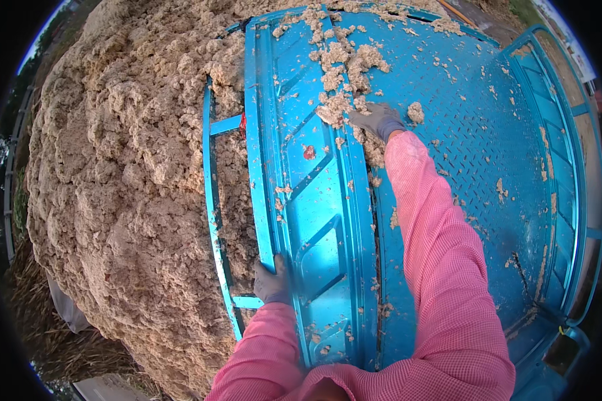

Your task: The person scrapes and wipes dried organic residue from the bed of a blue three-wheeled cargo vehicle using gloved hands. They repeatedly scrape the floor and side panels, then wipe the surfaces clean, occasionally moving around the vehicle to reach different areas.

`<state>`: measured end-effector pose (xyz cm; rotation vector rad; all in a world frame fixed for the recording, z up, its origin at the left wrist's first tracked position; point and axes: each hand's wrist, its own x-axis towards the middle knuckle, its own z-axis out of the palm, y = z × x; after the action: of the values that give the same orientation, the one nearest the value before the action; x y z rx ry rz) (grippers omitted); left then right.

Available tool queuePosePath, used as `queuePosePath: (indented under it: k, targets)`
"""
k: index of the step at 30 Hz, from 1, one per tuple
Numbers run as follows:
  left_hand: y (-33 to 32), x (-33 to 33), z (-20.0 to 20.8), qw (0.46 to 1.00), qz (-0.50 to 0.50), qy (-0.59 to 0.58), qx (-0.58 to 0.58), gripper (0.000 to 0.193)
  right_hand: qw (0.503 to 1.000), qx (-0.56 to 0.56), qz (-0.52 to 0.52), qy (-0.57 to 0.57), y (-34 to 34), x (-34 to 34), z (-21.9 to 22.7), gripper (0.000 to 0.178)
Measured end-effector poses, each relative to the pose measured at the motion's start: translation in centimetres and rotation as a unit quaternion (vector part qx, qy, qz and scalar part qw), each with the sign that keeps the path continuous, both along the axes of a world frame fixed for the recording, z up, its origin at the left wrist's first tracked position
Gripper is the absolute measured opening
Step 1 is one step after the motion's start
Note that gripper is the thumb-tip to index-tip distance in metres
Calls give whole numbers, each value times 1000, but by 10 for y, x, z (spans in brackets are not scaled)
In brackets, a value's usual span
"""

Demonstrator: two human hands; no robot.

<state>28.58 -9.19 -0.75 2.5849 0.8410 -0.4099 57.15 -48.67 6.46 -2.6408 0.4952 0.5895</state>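
Outdoor ground with dry straw-like stalks (53,321) shows at the lower left of the head view. Above it, a large heap (127,187) of clumpy beige material fills the left side, up against a blue rail frame (213,200). Right of that frame lies a blue metal panel (321,244) with pressed ribs and a red mark (309,152); beyond the panel extends a blue truck bed (468,180) with a raised tread pattern, bounded at far right by a blue side wall (548,113).

Left hand (271,283), in a grey glove: in contact with the panel's outer edge, near its lower end, thumb on the panel side. Whether the fingers are closed around that edge cannot be told.

Right hand (379,121), in a grey glove: placed at the panel's inner edge, towards its far end, with fingertips at the beige clumps (333,110) gathered along the seam. Whether it grips any cannot be told. One loose lump (415,112) lies just to its right on the bed. Smaller crumbs are scattered over panel and bed. Both arms wear pink checked sleeves (441,247).
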Motion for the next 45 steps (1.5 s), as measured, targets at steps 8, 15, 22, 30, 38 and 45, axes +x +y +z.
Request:
queuePosePath:
  k: [8, 15, 22, 30, 38, 45]
  targets:
    - [-1, -1, 3, 999, -14, -27, 14, 63, 969, 177, -152, -76, 2, -69, -62, 71]
    - [1, -1, -3, 1000, -11, -11, 7, 66, 837, 399, -46, -372, 57, -38, -1, 54]
    - [1, 2, 0, 1000, 4, 30, -8, 67, 857, 304, 44, -414, 168, 60, 61, 78]
    - [-3, -2, -5, 999, -14, -32, 19, 67, 992, 84, -94, -26, 8, -128, -13, 110]
    - [3, 0, -6, 1000, -10, -14, -2, 66, 900, 327, -264, -115, 52, -162, -75, 80]
    - [3, -2, -4, 1000, -9, -25, -1, 69, 854, 442, 15, -274, 179, -27, 14, 95]
